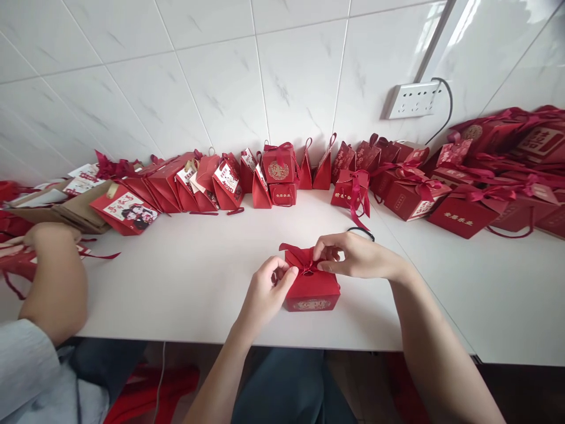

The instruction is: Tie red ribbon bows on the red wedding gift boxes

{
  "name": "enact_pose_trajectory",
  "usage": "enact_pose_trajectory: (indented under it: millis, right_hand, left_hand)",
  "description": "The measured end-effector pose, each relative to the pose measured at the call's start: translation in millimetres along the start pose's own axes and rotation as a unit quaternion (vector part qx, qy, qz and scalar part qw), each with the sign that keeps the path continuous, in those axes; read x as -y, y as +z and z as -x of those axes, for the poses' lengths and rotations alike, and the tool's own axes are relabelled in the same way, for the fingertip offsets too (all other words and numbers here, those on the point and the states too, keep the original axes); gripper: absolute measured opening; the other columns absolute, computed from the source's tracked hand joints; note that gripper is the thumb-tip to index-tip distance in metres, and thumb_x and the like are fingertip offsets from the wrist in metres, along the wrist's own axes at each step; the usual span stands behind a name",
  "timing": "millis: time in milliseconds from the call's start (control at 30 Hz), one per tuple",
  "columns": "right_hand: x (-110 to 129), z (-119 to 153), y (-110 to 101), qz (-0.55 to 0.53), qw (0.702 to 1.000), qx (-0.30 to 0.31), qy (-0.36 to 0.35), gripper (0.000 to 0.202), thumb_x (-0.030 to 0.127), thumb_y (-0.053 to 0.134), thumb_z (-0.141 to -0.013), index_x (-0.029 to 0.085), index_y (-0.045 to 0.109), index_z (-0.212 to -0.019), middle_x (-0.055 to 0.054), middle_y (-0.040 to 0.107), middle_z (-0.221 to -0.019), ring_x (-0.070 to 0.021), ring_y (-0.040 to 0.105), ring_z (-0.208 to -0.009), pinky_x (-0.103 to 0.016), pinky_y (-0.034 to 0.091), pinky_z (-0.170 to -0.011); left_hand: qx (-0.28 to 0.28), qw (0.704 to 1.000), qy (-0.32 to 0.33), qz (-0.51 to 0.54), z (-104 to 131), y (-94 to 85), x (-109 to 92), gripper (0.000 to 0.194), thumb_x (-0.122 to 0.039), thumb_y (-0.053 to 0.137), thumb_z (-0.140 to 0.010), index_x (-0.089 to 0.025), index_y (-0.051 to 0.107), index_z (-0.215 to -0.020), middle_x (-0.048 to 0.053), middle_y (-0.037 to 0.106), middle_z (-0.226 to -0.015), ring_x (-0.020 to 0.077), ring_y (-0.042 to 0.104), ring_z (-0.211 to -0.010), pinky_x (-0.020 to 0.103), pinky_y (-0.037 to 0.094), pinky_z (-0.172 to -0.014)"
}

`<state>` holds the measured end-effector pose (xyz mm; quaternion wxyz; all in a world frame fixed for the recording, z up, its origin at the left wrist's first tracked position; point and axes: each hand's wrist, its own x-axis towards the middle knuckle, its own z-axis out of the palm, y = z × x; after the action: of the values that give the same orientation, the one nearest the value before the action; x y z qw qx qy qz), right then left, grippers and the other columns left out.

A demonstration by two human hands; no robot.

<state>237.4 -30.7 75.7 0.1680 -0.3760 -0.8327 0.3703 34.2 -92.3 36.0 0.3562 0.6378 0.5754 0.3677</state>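
In the head view a red gift box with a gold pattern on its front stands on the white table before me. A dark red ribbon is looped in a bow on its top. My left hand pinches the ribbon's left side between thumb and fingers. From the right, my right hand has thumb and forefinger closed on the other side of the bow. A black band lies just behind my right hand.
Red gift boxes line the wall, with more ribboned boxes piled at the right. At far left a co-worker's arm reaches over the table. A power strip is fixed to the wall.
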Motion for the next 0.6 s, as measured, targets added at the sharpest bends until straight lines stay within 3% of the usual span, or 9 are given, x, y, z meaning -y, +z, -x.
enact_pose_trajectory:
  millis: [300, 600]
  right_hand:
    - [-7.2, -0.3, -6.4, -0.035, 0.998, 0.053, -0.014, 0.008, 0.018, 0.059, -0.073, 0.017, 0.058, -0.081, 0.001, 0.055, -0.070, -0.0110, 0.050, -0.065, -0.023, 0.039, -0.060]
    - [-17.4, -2.7, -10.8, -0.104, 0.990, 0.090, -0.031, 0.013, 0.020, 0.063, -0.072, 0.017, 0.050, -0.069, 0.003, 0.049, -0.066, -0.0099, 0.043, -0.064, -0.023, 0.034, -0.059]
  left_hand:
    - [0.072, 0.994, -0.050, 0.072, -4.8, -9.3, 7.5, 0.035, -0.045, 0.051, -0.086, -0.018, 0.041, -0.067, -0.005, 0.035, -0.063, 0.0079, 0.032, -0.057, 0.021, 0.026, -0.055]
    - [0.093, 0.986, -0.050, 0.132, -10.1, -8.8, 14.9, 0.038, -0.045, 0.051, -0.086, -0.018, 0.035, -0.065, -0.006, 0.029, -0.060, 0.0075, 0.026, -0.055, 0.021, 0.022, -0.052]
